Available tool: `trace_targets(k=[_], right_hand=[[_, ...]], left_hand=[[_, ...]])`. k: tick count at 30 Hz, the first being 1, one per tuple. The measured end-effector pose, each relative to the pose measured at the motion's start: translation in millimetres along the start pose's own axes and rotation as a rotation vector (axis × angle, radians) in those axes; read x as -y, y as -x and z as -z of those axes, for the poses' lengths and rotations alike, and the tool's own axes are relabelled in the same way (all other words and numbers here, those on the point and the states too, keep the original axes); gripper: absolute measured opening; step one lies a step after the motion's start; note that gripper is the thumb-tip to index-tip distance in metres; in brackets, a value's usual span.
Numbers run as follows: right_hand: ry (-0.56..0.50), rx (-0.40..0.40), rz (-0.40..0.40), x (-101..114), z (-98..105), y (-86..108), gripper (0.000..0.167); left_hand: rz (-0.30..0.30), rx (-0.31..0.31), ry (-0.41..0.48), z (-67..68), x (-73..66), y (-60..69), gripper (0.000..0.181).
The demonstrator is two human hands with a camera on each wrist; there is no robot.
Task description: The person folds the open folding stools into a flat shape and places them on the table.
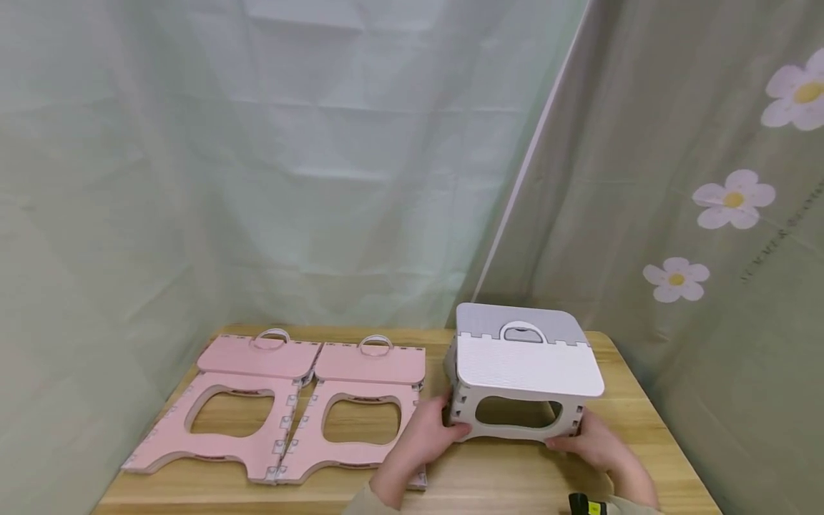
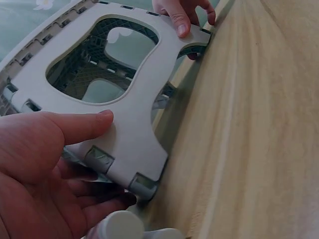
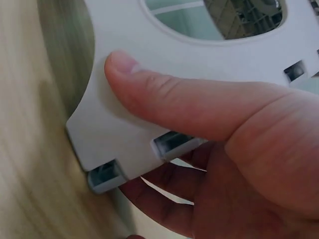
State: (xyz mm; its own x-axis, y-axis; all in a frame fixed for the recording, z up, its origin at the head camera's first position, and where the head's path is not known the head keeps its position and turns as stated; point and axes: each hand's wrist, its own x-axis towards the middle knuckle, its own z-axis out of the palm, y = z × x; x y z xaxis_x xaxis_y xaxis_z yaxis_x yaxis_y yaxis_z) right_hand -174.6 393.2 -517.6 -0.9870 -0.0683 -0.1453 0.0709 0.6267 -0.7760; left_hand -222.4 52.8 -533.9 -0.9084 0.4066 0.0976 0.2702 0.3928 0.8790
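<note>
A white and grey folding step stool (image 1: 528, 366), unfolded with a carry handle on top, stands at the right of the wooden table (image 1: 515, 486). My left hand (image 1: 430, 429) grips the lower left leg; in the left wrist view its thumb lies on the front panel (image 2: 132, 124) and its fingers go round the side. On the opposite leg, my right hand (image 1: 599, 445) holds the lower corner. The right wrist view shows that thumb pressed flat on the white panel (image 3: 114, 30), with the other fingers behind the leg edge, partly hidden.
Two pink folding stools (image 1: 257, 355) (image 1: 370, 363), folded flat, lie side by side on the left of the table, their handles toward the back. Pale curtains (image 1: 360, 157) hang behind the table, and a curtain with printed flowers (image 1: 734, 200) hangs at the right.
</note>
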Motion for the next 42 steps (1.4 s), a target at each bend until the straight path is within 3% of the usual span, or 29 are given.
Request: trace_targets(k=[6, 10, 21, 35, 42], right_hand=[[-0.05, 0.059, -0.004, -7, -3, -1.4, 0.082], [-0.087, 0.084, 0.024, -10, -1, -1.7, 0.08], [-0.072, 0.1, 0.028, -15, 2, -2.2, 0.069], [-0.022, 0.103, 0.035, -6, -2, -6.3, 0.064], [0.002, 0.055, -0.012, -5, -4, -5.2, 0.064]], left_hand=[[0.024, -0.029, -0.017, -3.0, 3.7, 0.3, 0.039], [0.022, -0.049, -0.024, -3.9, 2.0, 0.5, 0.034], [0.022, -0.037, -0.057, -10.6, 5.2, -0.8, 0.034], [0.038, -0.082, -0.118, -10.6, 0.1, 3.2, 0.027], [0.021, -0.091, -0.161, -13.4, 0.4, 3.1, 0.028]])
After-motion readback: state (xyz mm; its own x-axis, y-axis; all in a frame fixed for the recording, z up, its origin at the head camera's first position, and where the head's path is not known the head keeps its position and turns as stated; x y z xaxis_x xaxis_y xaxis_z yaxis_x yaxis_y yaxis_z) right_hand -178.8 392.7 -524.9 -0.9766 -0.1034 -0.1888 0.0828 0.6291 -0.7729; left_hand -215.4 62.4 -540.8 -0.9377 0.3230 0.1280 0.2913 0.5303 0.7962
